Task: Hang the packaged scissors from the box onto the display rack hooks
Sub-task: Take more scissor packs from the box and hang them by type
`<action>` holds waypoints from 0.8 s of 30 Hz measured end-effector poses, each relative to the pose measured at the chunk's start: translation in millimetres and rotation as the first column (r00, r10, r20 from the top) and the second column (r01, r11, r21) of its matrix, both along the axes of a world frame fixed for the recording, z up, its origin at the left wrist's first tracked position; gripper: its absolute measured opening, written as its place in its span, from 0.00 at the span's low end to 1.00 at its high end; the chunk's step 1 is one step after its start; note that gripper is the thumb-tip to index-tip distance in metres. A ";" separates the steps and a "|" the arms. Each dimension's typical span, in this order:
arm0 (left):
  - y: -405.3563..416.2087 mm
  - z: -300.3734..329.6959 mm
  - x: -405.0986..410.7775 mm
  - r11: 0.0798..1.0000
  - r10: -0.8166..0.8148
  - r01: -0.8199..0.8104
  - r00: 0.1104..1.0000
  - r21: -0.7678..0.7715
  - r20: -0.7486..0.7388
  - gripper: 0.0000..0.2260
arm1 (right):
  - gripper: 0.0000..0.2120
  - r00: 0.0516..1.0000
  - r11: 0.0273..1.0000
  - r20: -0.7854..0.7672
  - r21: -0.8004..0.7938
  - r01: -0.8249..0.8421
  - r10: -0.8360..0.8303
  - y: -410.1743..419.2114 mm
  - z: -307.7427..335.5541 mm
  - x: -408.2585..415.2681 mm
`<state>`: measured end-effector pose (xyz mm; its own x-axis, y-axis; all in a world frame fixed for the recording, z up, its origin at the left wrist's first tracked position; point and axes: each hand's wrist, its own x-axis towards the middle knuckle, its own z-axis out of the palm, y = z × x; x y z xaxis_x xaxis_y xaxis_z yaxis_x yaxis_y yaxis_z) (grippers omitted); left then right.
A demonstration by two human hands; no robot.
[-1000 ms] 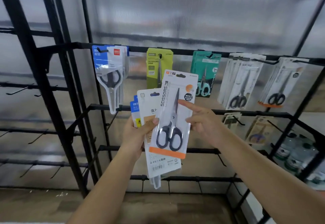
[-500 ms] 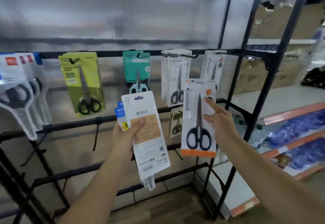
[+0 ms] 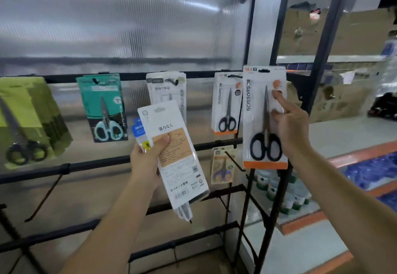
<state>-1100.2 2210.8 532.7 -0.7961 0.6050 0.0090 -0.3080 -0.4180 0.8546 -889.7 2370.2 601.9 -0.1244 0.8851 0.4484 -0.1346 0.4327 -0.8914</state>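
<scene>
My right hand (image 3: 289, 123) pinches a white pack of black-handled scissors (image 3: 261, 110) by its right edge and holds it upright, close in front of the matching packs (image 3: 225, 104) that hang on the top rail's rightmost hook. My left hand (image 3: 148, 159) grips a small stack of packs (image 3: 178, 155), thumb on the front white one, tilted, with a blue pack behind. The black display rack (image 3: 137, 76) spans the view. The box is out of sight.
Green packs (image 3: 28, 119), a teal pack (image 3: 103, 106) and a white pack (image 3: 165, 89) hang along the top rail. Lower rails carry bare hooks (image 3: 45, 196) and one small pack (image 3: 222, 166). Bottles (image 3: 277, 190) stand on a shelf behind the rack's right post.
My right hand has raised the black-handled scissors pack up and to the right, level with the top rail hooks. My view has swung further right. The left hand keeps its stack.
</scene>
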 end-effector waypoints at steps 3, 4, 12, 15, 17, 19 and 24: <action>17.5 -2.4 11.2 1.000 0.008 -0.008 1.000 -0.005 -0.021 0.11 | 0.24 0.992 0.999 0.125 0.043 -0.018 0.012 23.6 1.0 1.9; 21.8 -4.1 13.7 1.000 0.020 -0.021 0.999 -0.010 -0.025 0.11 | 0.25 0.991 0.998 0.134 0.048 -0.028 0.021 29.4 0.4 1.4; 28.5 -6.8 16.6 0.991 0.123 -0.124 0.992 -0.054 -0.011 0.18 | 0.26 0.976 0.996 0.215 0.084 0.011 -0.029 68.2 -16.9 4.6; 25.9 1.9 15.3 0.989 0.145 -0.145 0.989 -0.037 -0.005 0.23 | 0.25 0.957 0.994 0.288 0.096 -0.060 0.030 85.1 -14.7 -15.9; 25.5 9.2 15.9 0.989 0.149 -0.149 0.989 -0.020 -0.009 0.25 | 0.27 0.922 0.988 0.366 0.033 -0.150 0.128 91.1 -6.6 -31.6; 26.2 14.7 18.4 0.988 0.152 -0.153 0.988 -0.009 -0.005 0.25 | 0.31 0.834 0.973 0.506 -0.055 -0.224 0.221 92.6 -1.4 -47.3; 22.2 12.5 23.8 0.990 0.139 -0.139 0.990 0.038 -0.004 0.21 | 0.30 0.768 0.925 0.577 0.055 -0.376 0.278 44.1 -36.0 -61.6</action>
